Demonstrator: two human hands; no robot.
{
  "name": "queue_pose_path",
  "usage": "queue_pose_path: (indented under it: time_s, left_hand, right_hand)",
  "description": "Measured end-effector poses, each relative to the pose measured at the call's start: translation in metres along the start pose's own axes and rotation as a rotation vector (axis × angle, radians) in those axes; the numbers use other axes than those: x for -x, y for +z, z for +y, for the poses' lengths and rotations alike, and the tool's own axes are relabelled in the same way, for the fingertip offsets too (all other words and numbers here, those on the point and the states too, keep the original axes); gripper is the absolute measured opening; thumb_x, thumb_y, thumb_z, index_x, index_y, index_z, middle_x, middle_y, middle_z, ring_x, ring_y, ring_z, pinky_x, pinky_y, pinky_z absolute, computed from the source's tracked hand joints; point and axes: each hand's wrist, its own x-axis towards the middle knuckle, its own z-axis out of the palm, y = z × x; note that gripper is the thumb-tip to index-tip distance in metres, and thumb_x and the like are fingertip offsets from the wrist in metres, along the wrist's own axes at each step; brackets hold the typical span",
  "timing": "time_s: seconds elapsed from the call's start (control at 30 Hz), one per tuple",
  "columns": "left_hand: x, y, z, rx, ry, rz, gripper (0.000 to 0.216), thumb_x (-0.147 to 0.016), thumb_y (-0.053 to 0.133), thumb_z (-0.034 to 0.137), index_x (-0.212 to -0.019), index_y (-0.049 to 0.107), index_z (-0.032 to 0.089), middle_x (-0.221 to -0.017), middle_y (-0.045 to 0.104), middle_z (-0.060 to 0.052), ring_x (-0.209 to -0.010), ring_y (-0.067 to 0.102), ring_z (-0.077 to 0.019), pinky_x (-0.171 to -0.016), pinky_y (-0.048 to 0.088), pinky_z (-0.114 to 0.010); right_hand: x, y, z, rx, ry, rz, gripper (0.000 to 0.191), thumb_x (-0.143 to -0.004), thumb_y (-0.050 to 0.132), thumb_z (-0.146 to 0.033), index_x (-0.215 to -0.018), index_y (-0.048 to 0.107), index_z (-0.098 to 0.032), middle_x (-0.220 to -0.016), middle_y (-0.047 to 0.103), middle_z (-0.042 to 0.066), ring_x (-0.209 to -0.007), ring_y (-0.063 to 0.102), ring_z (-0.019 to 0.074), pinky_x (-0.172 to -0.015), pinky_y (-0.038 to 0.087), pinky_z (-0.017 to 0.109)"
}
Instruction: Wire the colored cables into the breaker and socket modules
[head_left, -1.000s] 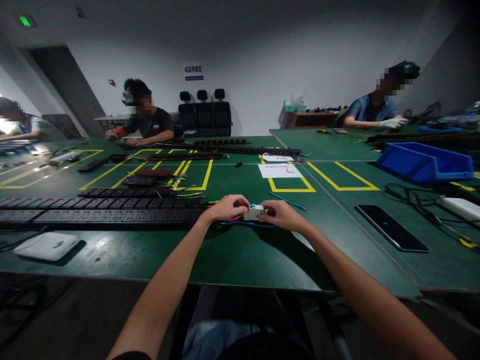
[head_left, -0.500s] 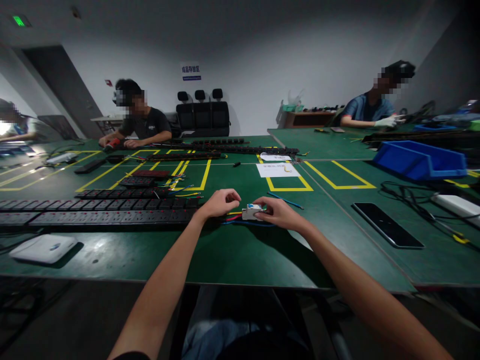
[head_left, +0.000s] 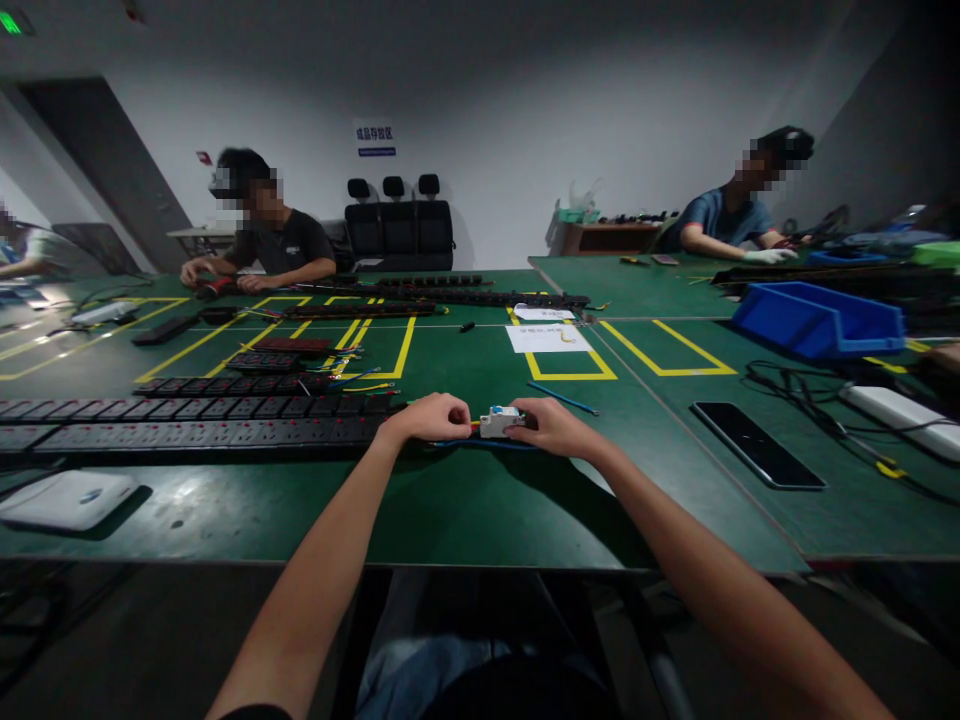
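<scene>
The white switch (head_left: 496,424) is sitting pinched in the right hand (head_left: 556,426); the left hand (head_left: 429,417) is pinching wires (head_left: 475,428) beside it.

A green tabletop (head_left: 450,515) bears yellow outlines (head_left: 574,377); the small block (head_left: 492,426) is white with a blue patch, the wires (head_left: 475,428) near it red, yellow and blue. Black socket strips (head_left: 225,433) show rows of red dots. The bin (head_left: 802,322) is blue.

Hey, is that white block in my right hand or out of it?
In it: your right hand has its thumb and fingers closed on one end of the white block.
</scene>
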Motion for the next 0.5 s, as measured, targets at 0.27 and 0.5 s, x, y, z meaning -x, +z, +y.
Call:
queue_pose_path:
  time_s: [0.27, 0.5]
  left_hand:
    - [-0.0015, -0.0007, 0.0019, 0.017, -0.029, -0.031, 0.023, -0.078, 0.069, 0.033, -0.093, 0.077, 0.018, -0.088, 0.078, -0.005, -0.078, 0.071, -0.0187, -0.065, 0.046, -0.025]
    - [-0.0014, -0.0005, 0.0001, 0.046, -0.013, -0.027, 0.021, -0.078, 0.071, 0.034, -0.090, 0.076, 0.018, -0.088, 0.078, -0.005, -0.077, 0.071, -0.0184, -0.064, 0.047, -0.025]
  right_hand:
    - [0.0002, 0.0025, 0.0017, -0.044, 0.011, 0.020, 0.017, -0.091, 0.066, -0.036, -0.091, 0.066, -0.019, -0.075, 0.062, 0.000, -0.068, 0.052, 0.0163, -0.062, 0.031, 0.027]
    - [-0.0009, 0.0089, 0.0053, -0.053, 0.005, 0.063, 0.019, -0.090, 0.065, -0.037, -0.092, 0.065, -0.018, -0.080, 0.065, 0.001, -0.069, 0.052, 0.0156, -0.064, 0.034, 0.027]
